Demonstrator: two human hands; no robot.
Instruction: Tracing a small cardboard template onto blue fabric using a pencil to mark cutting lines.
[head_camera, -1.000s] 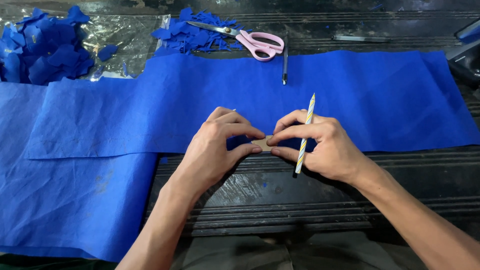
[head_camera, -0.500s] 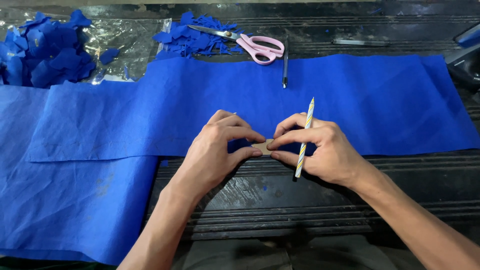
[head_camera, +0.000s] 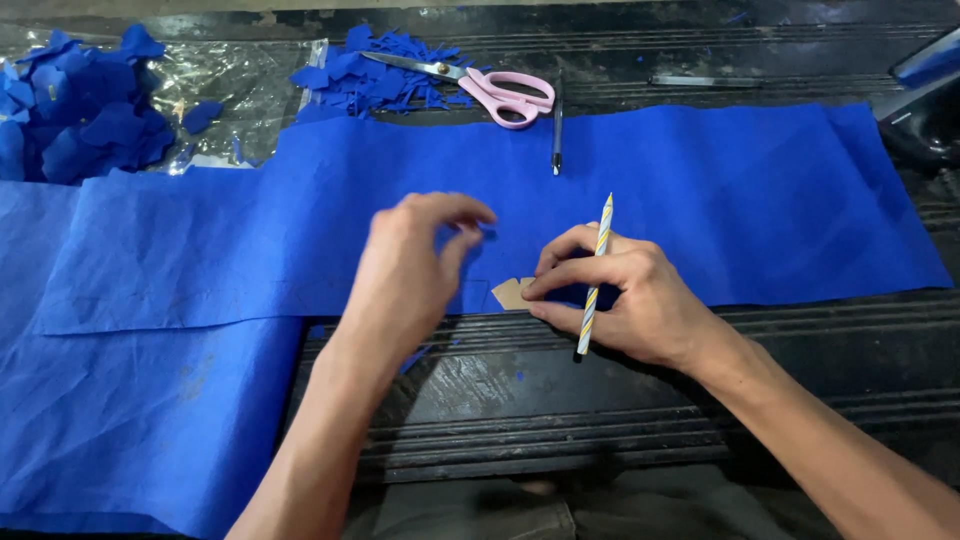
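Blue cloth (head_camera: 700, 200) spread across the dark ribbed tabletop (head_camera: 560, 400), one long strip running left to right, a second blue sheet (head_camera: 120, 420) hanging lower at 8 o'clock. Right hand (head_camera: 620, 300) just right of centre, closed around a striped pencil (head_camera: 595, 275) held nearly upright, fingertips also pinching a small tan card piece (head_camera: 510, 293) against the near edge of the cloth. Left hand (head_camera: 415, 265) at 9 o'clock from the card, lifted off the cloth, blurred, fingers curled loosely and open, holding nothing, thumb and fingertips pointing toward the right hand but apart from it. Card piece lying at the cloth's lower edge, between the two hands, touching only the right one. Pink-handled scissors (head_camera: 490, 88) at 12 o'clock, resting on a heap of blue scraps (head_camera: 380, 70) beyond the far edge of the cloth. Dark pen (head_camera: 557, 130) just right of the scissors, lying lengthwise with its tip over the cloth's far edge. Pile of blue cut pieces (head_camera: 80, 110) at 10 o'clock on a clear plastic bag (head_camera: 250, 70). Grey metal rod (head_camera: 700, 80) at 1 o'clock on the bare tabletop. Part of a dark machine (head_camera: 925, 100) at 2 o'clock, cut off by the frame, kind unclear.
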